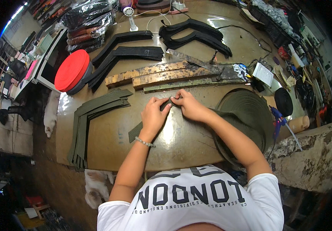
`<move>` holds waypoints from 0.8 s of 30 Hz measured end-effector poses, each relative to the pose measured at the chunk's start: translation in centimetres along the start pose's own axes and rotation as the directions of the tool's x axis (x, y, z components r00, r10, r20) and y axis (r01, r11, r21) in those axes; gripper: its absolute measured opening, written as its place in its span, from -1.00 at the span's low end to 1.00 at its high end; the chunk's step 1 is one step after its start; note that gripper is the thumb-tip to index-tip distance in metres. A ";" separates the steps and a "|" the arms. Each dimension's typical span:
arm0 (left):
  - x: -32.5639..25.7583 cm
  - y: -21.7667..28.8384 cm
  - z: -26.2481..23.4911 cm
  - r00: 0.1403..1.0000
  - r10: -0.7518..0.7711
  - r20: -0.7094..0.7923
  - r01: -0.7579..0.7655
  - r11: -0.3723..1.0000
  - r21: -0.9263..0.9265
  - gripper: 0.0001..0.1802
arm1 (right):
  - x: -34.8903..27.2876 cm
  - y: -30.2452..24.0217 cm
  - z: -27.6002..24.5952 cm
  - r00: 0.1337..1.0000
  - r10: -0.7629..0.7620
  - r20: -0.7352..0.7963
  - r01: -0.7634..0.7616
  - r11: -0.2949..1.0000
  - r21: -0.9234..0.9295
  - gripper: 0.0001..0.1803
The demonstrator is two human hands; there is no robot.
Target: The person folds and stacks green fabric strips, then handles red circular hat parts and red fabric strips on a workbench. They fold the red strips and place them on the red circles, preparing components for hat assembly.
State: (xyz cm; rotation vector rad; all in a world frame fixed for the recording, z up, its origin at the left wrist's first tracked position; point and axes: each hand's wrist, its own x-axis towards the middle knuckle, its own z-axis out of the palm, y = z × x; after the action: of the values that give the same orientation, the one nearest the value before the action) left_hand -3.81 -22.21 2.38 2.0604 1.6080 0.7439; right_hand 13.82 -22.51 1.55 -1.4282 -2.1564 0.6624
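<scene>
Both my hands meet over the middle of the table, pinching an olive-green webbing strap [166,103]. My left hand [153,114] has thumb and fingers closed on it, and a beaded bracelet circles that wrist. Close beside it, my right hand [189,104] grips the strap between thumb and fingers. One strap end [135,132] sticks out to the left under my left forearm. Behind my right forearm lies a large coil of green webbing [246,111]. At left, a stack of bent green strap pieces [96,107] rests near the table's edge.
Wooden bars [166,73] lie just beyond my hands. Farther back are black bent strips [125,56], more black strips [193,34] and a small white fan [129,17]. A red roll [72,71] stands left; a blue glue gun [278,119] lies right. A white furry animal [96,186] is below the table.
</scene>
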 end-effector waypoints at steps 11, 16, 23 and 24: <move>1.7 -1.3 -1.1 0.997 0.026 0.070 0.011 0.877 -0.481 -0.68 | -0.1 2.1 -5.9 0.996 0.076 0.045 -0.075 0.997 -0.030 -0.45; 4.3 1.6 -2.7 0.961 0.215 0.171 -0.102 0.858 -0.504 -0.67 | -1.1 0.8 -8.8 0.929 0.203 0.310 -0.315 0.874 0.371 -0.59; 14.3 3.8 -5.7 0.946 0.123 0.301 0.114 0.742 -0.661 -0.70 | -1.8 0.0 -19.1 0.908 0.325 0.265 -0.419 0.734 0.535 -0.51; 16.0 3.7 -6.2 0.937 0.098 0.335 0.176 0.696 -0.696 -0.70 | -1.8 0.7 -20.9 0.929 0.306 0.210 -0.371 0.782 0.501 -0.51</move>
State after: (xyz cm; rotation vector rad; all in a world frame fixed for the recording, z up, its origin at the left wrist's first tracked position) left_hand -2.00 -7.59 11.91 1.4519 0.9270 0.7746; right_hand 27.85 -21.13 17.13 -1.4847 -1.5951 1.3906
